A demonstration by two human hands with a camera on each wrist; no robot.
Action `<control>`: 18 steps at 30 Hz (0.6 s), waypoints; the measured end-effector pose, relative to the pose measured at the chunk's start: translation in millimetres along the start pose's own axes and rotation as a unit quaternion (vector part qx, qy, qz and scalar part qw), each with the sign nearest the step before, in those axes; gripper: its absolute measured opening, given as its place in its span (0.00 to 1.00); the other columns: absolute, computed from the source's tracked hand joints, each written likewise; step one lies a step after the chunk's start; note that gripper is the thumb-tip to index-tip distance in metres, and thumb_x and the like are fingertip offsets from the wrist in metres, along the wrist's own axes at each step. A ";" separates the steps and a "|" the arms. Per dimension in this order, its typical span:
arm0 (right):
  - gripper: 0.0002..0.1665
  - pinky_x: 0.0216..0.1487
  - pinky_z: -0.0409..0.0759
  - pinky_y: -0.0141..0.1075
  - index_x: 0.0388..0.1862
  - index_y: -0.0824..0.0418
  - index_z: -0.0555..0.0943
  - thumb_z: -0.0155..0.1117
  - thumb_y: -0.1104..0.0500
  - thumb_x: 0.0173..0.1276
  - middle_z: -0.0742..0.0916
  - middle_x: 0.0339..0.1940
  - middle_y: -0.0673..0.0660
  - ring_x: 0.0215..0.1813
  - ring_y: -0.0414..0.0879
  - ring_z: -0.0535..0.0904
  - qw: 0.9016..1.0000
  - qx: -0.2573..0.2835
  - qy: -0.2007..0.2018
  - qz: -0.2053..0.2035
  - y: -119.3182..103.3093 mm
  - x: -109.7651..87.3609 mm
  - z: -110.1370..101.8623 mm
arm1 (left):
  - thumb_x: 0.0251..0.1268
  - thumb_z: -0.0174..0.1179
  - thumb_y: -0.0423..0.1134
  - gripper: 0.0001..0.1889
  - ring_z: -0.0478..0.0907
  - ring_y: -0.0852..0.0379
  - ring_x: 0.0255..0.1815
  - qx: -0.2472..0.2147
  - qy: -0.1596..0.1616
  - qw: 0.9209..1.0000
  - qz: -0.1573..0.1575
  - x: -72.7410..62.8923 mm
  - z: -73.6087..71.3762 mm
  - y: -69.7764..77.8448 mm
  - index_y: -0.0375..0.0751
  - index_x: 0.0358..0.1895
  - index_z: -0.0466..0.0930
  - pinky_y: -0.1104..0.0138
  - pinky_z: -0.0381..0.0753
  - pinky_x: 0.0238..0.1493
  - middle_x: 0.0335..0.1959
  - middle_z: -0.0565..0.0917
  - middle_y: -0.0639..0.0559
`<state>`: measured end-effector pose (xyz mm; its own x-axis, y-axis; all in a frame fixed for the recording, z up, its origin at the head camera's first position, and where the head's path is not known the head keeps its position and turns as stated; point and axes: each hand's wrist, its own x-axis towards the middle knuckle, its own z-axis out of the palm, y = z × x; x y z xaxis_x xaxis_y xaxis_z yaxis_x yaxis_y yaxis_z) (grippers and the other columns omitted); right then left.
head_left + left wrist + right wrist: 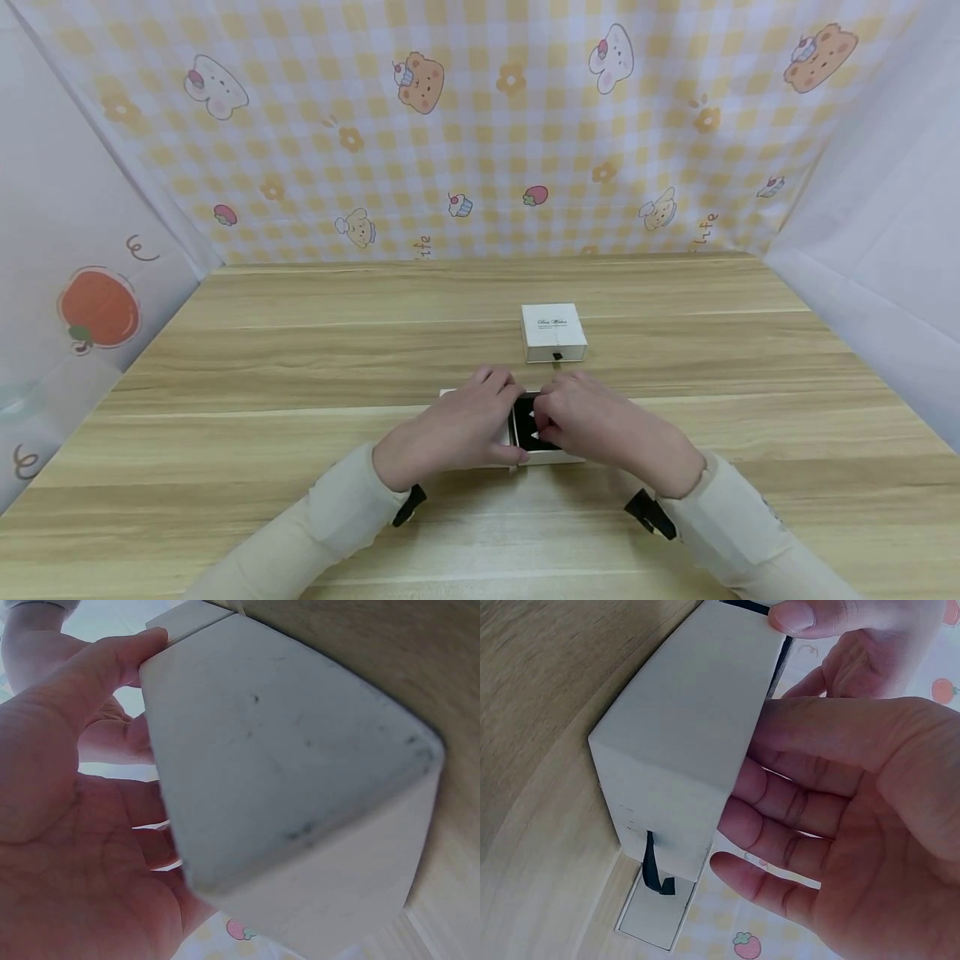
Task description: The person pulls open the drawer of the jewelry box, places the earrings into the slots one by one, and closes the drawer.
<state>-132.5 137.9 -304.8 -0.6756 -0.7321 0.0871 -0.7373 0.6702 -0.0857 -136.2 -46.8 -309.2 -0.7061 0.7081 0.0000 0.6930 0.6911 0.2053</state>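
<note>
A white drawer-style box lies on the table with its drawer (pixel 551 457) slid out to the right of its sleeve (pixel 504 435). Black lining (pixel 525 440) fills the drawer, and small silvery pieces (pixel 535 435) show on it. My left hand (pixel 453 429) grips the sleeve, thumb on the near edge and fingers over the far side. Bent over the drawer, my right hand (pixel 600 421) has its fingertips down inside, behind the wall; I cannot tell whether they pinch anything. A black ribbon pull (pixel 656 870) hangs from the drawer's end.
A second white box (pixel 553 327) with printed lettering and a dark pull stands just behind the hands. The wooden table (pixel 300 350) ends at a yellow checked cloth (pixel 480 150) at the back, with pale cloth on both sides.
</note>
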 end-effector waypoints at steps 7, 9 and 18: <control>0.09 0.30 0.69 0.29 0.19 0.54 0.78 0.68 0.61 0.55 0.76 0.20 0.44 0.26 0.36 0.68 0.999 0.045 -0.013 0.025 1.8 -0.6 -5.3 | 0.52 0.64 0.56 0.32 0.64 0.53 0.55 0.003 -0.004 1.000 -0.004 0.0 -0.3 -0.1 0.38 0.56 0.72 0.65 0.74 0.50 0.52 0.71 0.50; 0.09 0.30 0.69 0.29 0.19 0.55 0.78 0.68 0.61 0.56 0.77 0.21 0.44 0.27 0.36 0.69 0.998 0.046 -0.011 0.030 2.6 -1.0 -7.3 | 0.52 0.64 0.57 0.32 0.64 0.53 0.55 0.002 -0.007 1.000 -0.008 -0.1 -0.5 0.0 0.38 0.56 0.72 0.65 0.74 0.50 0.52 0.71 0.50; 0.09 0.34 0.73 0.31 0.33 0.60 0.81 0.66 0.56 0.60 0.77 0.31 0.50 0.32 0.38 0.70 0.998 0.033 0.012 0.055 7.3 -6.2 -13.1 | 0.52 0.63 0.58 0.34 0.64 0.53 0.56 0.008 -0.010 1.000 -0.008 -0.1 -0.3 0.0 0.38 0.57 0.72 0.64 0.75 0.50 0.53 0.71 0.50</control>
<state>-133.8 149.0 -293.0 -0.7527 -0.6513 0.0967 -0.6575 0.7362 -0.1603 -136.2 -46.9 -308.9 -0.7145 0.6993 -0.0237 0.6836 0.7049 0.1893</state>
